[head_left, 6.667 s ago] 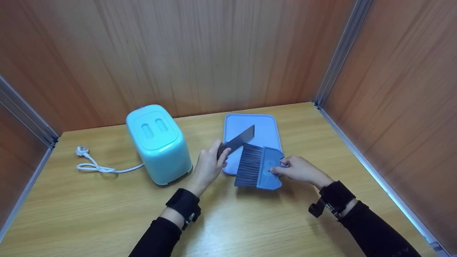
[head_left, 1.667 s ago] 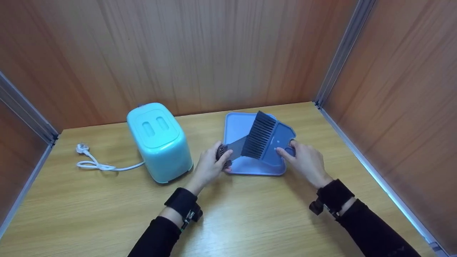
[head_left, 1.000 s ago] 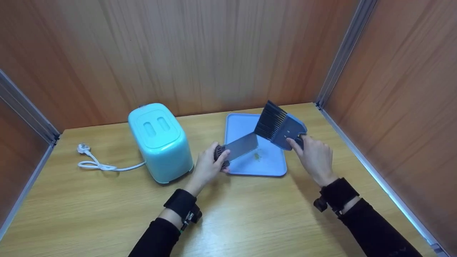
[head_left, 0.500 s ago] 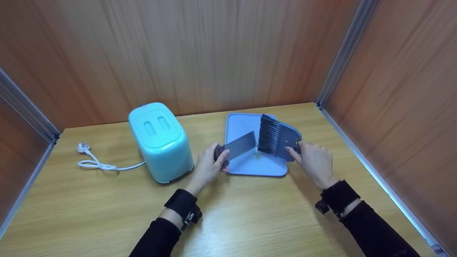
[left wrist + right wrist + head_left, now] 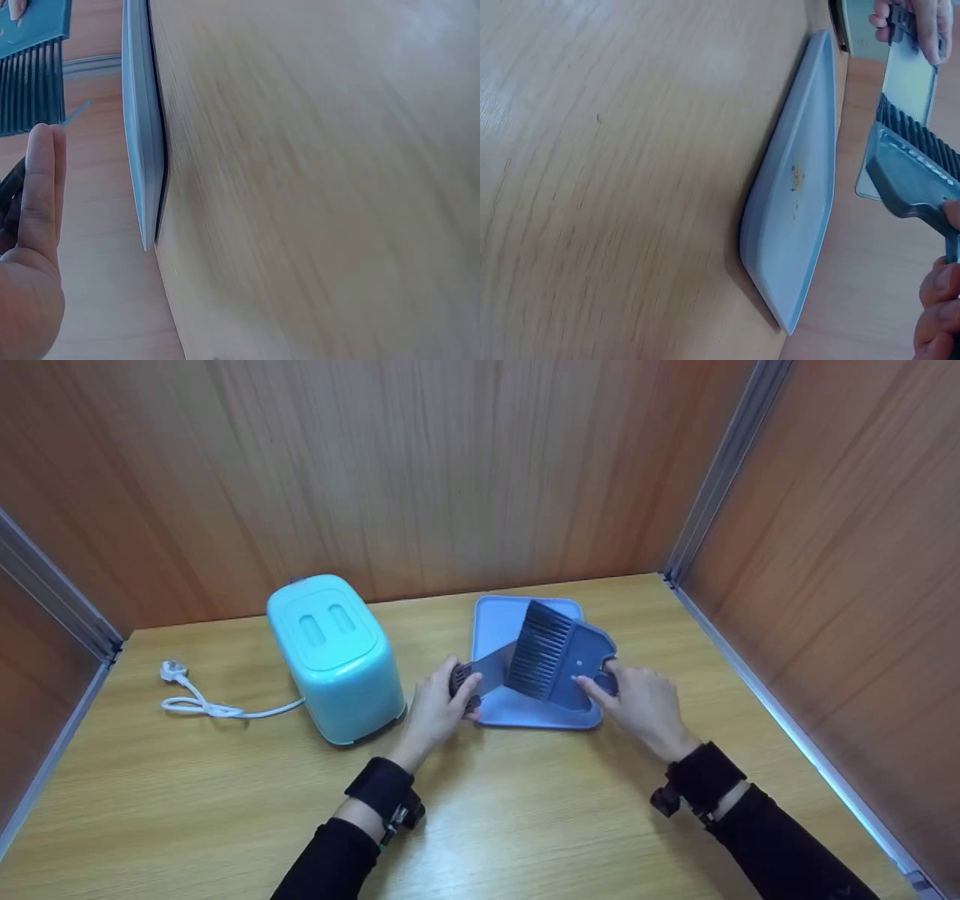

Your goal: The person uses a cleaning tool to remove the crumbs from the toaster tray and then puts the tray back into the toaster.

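Note:
My left hand (image 5: 435,706) grips the dark handle end of a flat grey crumb tray (image 5: 491,669), tilted above the blue tray (image 5: 536,714). In my right hand (image 5: 646,709) is a blue hand brush (image 5: 583,654), thumb on its face. The brush's dark bristles lie over the crumb tray's far part and hide it in the head view. The right wrist view shows the bristles (image 5: 922,140) against the crumb tray (image 5: 909,79). A small patch of brownish crumbs (image 5: 796,178) lies on the blue tray in that view.
A mint-green toaster (image 5: 337,667) with a lid on top stands left of the hands. Its white cord and plug (image 5: 217,711) lie on the wooden table (image 5: 480,825). Wooden panels (image 5: 465,472) enclose the back and sides.
The brush swung right off the crumb tray, then came back left over it. Crumbs became visible on the blue tray in between. My left hand has barely moved lately.

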